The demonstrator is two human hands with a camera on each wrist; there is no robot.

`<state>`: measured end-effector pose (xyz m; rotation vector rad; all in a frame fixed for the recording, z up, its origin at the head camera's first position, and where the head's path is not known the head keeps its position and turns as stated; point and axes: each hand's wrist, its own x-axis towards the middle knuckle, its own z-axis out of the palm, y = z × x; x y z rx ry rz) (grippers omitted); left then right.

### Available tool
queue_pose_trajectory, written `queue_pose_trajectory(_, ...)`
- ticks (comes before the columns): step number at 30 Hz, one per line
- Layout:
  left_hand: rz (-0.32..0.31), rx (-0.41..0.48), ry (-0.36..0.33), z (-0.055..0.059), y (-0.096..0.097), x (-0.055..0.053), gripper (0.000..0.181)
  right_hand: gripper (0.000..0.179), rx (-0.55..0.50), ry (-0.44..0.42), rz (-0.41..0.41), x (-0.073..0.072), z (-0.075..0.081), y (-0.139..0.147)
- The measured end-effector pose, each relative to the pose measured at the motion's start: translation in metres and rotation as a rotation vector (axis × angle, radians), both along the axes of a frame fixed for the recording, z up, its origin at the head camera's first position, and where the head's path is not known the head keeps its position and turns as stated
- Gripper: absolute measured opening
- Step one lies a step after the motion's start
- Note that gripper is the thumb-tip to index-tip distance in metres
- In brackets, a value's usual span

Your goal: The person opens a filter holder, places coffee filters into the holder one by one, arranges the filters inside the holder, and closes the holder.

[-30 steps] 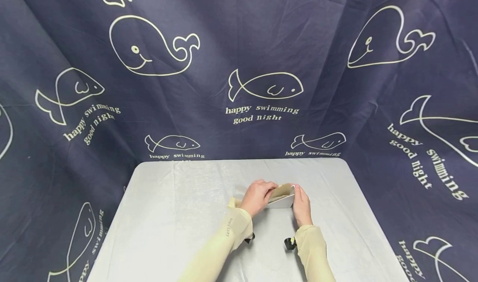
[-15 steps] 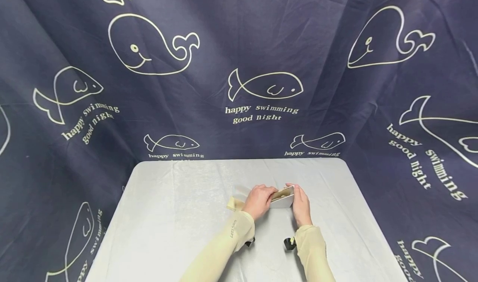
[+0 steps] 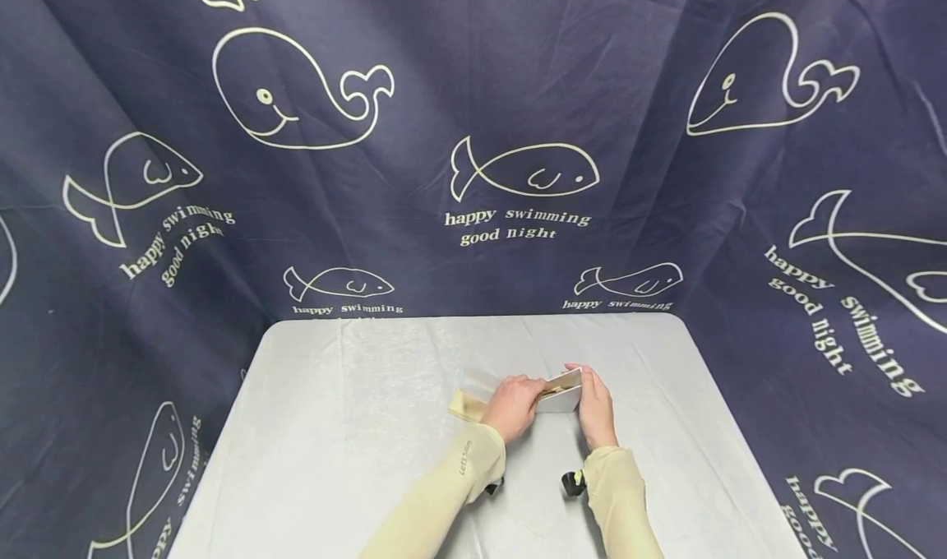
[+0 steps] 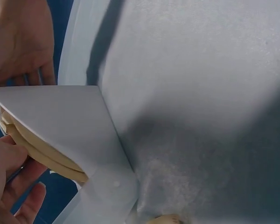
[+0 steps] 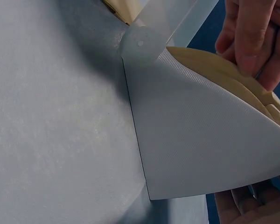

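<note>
A white wedge-shaped case (image 3: 559,403) stands on the table, its narrow mouth facing up. A translucent flap (image 5: 184,18) hangs off its left corner on a round pivot. Tan papers (image 5: 224,77) sit inside, their curved edges showing above the rim. My left hand (image 3: 512,407) pinches these papers at the mouth with thumb and fingers. My right hand (image 3: 595,407) grips the case's right end, thumb on the near side and fingertips behind. In the right wrist view, the right hand (image 5: 252,203) is only partly visible below the case.
Left of the left hand lies another tan piece (image 3: 466,406), partly behind the wrist and beside the flap. The table (image 3: 355,427) has a pale cover. A dark blue curtain (image 3: 414,90) with whale and fish drawings encloses it at the back and sides.
The tan papers have sunk lower into the case as the left hand moved slightly down. More of the tan piece on the left shows. The right hand stays in place.
</note>
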<state>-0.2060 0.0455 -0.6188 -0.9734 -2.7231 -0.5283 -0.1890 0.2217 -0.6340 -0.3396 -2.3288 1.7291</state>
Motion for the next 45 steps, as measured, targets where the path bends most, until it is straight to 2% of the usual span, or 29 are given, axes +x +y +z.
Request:
queue_pose_trajectory(7, -0.020, 0.014, 0.007, -0.009, 0.001, 0.002, 0.015, 0.059, 0.001, -0.014, 0.003, 0.002, -0.002, 0.000)
queue_pose_trajectory(11, -0.038, -0.007, 0.002, -0.012, 0.002, 0.001, 0.016, 0.060, 0.001, -0.022, -0.013, 0.004, -0.002, 0.001)
queue_pose_trajectory(16, -0.034, -0.031, -0.022, -0.010, 0.001, 0.002, 0.022, 0.058, -0.016, -0.006, 0.009, 0.001, -0.001, 0.001)
queue_pose_trajectory(20, -0.034, -0.030, -0.020, -0.004, -0.003, 0.004, 0.026, 0.061, -0.023, -0.014, 0.011, 0.002, 0.000, -0.001)
queue_pose_trajectory(24, -0.031, 0.014, 0.039, 0.007, -0.012, 0.008, 0.028, 0.063, -0.018, -0.022, -0.005, 0.003, 0.000, -0.002)
queue_pose_trajectory(29, -0.018, 0.128, 0.184, 0.025, -0.035, 0.010, 0.027, 0.063, -0.015, -0.020, -0.001, 0.003, 0.000, -0.002)
queue_pose_trajectory(34, 0.067, 0.266, 0.313, 0.029, -0.069, 0.011, 0.025, 0.060, 0.016, -0.021, 0.013, 0.003, -0.002, -0.001)
queue_pose_trajectory(36, 0.127, 0.306, 0.325, 0.027, -0.083, 0.012, 0.028, 0.060, 0.021, -0.023, 0.017, 0.004, -0.003, 0.000)
queue_pose_trajectory(40, 0.258, 0.356, 0.265, 0.016, -0.110, 0.015, 0.034, 0.061, 0.027, -0.031, 0.010, 0.004, -0.003, 0.001)
queue_pose_trajectory(45, 0.391, 0.353, 0.117, -0.005, -0.138, 0.018, 0.031, 0.064, 0.016, -0.036, 0.011, 0.003, -0.001, 0.000)
